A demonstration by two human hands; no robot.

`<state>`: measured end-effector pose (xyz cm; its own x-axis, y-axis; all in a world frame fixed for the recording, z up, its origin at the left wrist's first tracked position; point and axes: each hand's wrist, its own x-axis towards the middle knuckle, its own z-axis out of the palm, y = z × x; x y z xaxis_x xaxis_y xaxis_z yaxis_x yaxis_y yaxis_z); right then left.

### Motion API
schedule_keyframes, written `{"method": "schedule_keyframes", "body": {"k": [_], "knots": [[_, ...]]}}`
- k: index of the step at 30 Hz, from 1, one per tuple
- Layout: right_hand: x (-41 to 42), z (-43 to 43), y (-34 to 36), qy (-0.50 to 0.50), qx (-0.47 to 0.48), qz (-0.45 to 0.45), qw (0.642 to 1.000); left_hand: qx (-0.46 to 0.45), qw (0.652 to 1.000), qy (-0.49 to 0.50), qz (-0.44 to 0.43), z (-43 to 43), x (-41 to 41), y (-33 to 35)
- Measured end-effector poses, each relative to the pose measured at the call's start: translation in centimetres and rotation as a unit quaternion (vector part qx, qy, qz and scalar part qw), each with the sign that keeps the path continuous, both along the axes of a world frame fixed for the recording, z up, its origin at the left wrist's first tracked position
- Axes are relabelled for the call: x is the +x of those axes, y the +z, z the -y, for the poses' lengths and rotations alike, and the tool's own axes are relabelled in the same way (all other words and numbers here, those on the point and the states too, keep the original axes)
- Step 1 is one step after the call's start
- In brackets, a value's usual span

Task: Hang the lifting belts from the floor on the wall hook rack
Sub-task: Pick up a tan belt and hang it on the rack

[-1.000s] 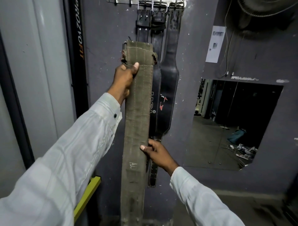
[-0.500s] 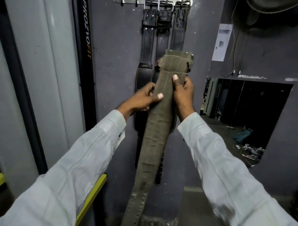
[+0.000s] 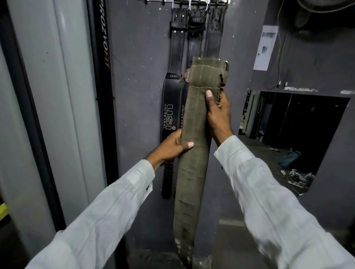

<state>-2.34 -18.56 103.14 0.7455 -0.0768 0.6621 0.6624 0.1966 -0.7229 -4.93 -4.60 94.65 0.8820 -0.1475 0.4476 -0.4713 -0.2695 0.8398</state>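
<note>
We are gripping a long, frayed olive-green canvas lifting belt (image 3: 194, 172) upright before the grey wall (image 3: 138, 76), below the metal hook rack (image 3: 192, 2) at the wall's top edge. Our right hand (image 3: 219, 113) is curling round its upper end, thumb pressing the front; our left hand (image 3: 172, 146) is clasping it lower down. Behind it, black leather belts (image 3: 171, 107) are hanging from the rack.
</note>
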Motion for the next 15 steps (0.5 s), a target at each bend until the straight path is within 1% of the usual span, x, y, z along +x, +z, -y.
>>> {"method": "schedule_keyframes", "body": {"k": [1, 5, 6, 8, 10, 13, 15], "knots": [[0.0, 0.0, 0.3, -0.002, -0.007, 0.012, 1.000, 0.009, 1.000, 0.003, -0.012, 0.0, 0.1, -0.3], [0.0, -0.2, 1.0, -0.014, -0.014, 0.031, 0.999, 0.009, 0.997, 0.075, 0.020, 0.2, 0.2, -0.5], [0.1, -0.2, 1.1, -0.015, -0.016, 0.033, 0.999, 0.000, 0.997, 0.071, 0.017, 0.1, 0.0, -0.6], [0.0, -0.3, 1.4, -0.023, -0.018, 0.039, 0.999, -0.019, 0.999, 0.035, -0.018, 0.0, -0.6, -1.3], [0.1, -0.4, 1.6, -0.026, -0.012, 0.042, 0.999, -0.008, 0.998, 0.015, -0.054, -0.3, -0.8, -2.5], [0.0, -0.9, 1.3, -0.027, -0.010, 0.048, 0.998, 0.011, 0.998, 0.055, -0.034, -0.7, -0.5, -3.9], [-0.1, -1.1, 1.0, -0.028, -0.008, 0.048, 0.998, 0.008, 0.998, 0.057, -0.034, -0.9, -0.7, -4.2]]}}
